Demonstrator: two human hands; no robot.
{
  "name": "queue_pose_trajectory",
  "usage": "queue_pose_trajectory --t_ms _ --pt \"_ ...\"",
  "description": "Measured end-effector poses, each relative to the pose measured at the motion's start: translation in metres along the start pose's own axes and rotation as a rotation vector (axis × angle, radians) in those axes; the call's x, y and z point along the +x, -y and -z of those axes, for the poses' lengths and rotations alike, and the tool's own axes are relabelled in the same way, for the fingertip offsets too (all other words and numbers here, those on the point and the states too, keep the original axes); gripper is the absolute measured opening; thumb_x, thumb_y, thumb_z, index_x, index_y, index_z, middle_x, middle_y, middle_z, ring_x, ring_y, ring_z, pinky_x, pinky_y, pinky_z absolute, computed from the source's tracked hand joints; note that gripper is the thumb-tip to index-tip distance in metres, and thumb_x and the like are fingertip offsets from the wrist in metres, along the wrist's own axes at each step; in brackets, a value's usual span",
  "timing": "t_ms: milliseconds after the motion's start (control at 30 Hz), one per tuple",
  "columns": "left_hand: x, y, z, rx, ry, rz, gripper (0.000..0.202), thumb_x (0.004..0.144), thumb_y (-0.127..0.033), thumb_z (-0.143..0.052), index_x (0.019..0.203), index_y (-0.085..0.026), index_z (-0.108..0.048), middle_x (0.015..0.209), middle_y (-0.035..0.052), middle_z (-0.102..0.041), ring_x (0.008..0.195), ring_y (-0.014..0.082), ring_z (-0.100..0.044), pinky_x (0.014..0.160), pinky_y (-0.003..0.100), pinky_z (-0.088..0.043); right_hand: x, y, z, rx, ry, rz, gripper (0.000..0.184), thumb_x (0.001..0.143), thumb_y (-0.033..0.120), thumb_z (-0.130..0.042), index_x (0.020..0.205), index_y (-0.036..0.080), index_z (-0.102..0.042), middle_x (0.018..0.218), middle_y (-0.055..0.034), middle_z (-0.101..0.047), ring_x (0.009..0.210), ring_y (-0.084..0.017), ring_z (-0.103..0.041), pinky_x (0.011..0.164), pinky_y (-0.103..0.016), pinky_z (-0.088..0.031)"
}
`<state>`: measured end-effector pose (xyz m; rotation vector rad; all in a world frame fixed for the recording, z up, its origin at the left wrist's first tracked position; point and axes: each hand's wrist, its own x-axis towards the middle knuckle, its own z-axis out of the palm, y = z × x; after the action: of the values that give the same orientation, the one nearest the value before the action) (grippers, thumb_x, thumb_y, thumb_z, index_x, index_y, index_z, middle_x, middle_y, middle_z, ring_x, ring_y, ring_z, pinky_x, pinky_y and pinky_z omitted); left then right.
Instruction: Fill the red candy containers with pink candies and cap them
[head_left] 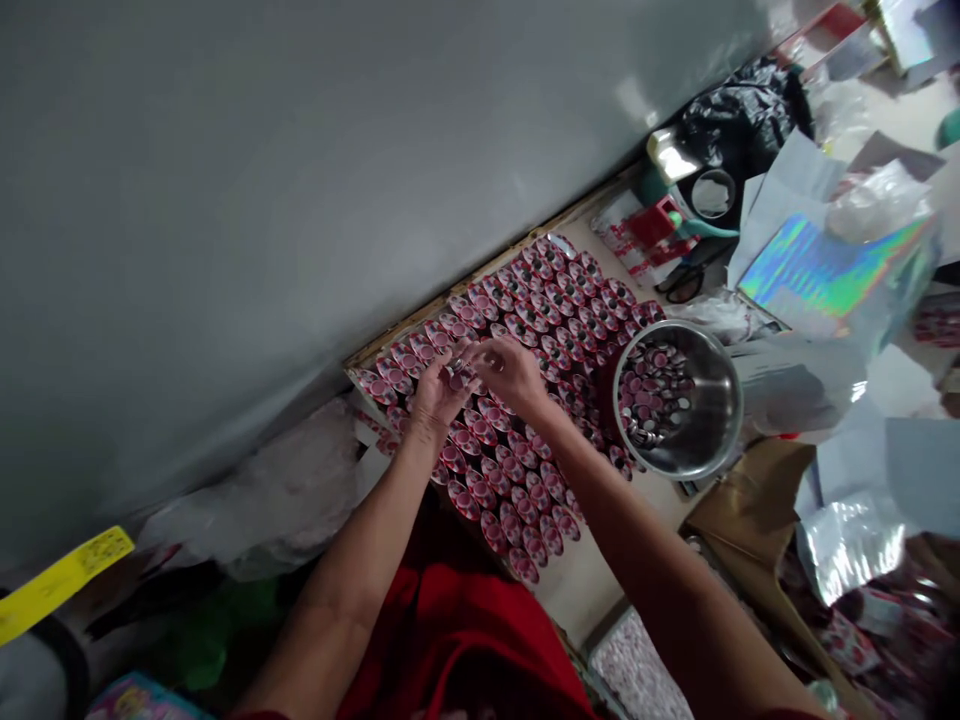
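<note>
My left hand (441, 388) is turned palm up and cupped, with a few small round metallic discs (456, 372) in it. My right hand (514, 372) is beside it, fingers bent and pressed together close to the left fingertips; whatever they pinch is too small to make out. Beneath both hands lie rows of oval red-and-pink printed cards (512, 467), closely set on the table. Many have a round pink disc on them, others show a dark round middle. To the right stands a steel bowl (721, 400) partly filled with loose pink and silvery discs (652, 385).
A grey wall (300, 180) runs along the table's far side. Scissors (682, 285), a roll of tape (712, 193), a shiny holographic sheet (817, 270) and a black plastic bag (750, 110) crowd the right. An open cardboard box (757, 500) stands near my right forearm.
</note>
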<state>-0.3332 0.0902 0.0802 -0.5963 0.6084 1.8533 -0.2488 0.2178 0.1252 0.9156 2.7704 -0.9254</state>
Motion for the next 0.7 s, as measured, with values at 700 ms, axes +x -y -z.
queue_pose_trajectory --t_ms 700 --pt "-0.003 -0.006 -0.002 0.022 -0.077 0.068 0.051 0.097 -0.014 -0.05 0.144 -0.017 -0.067 0.121 0.0128 -0.082 0.117 0.0258 -0.078 0.112 0.047 -0.058 0.023 -0.039 -0.012 -0.025 -0.105 -0.279 0.018 0.089 0.023 -0.061 0.1 0.02 -0.075 0.1 -0.0047 -0.079 0.094 -0.019 -0.071 0.084 -0.026 -0.049"
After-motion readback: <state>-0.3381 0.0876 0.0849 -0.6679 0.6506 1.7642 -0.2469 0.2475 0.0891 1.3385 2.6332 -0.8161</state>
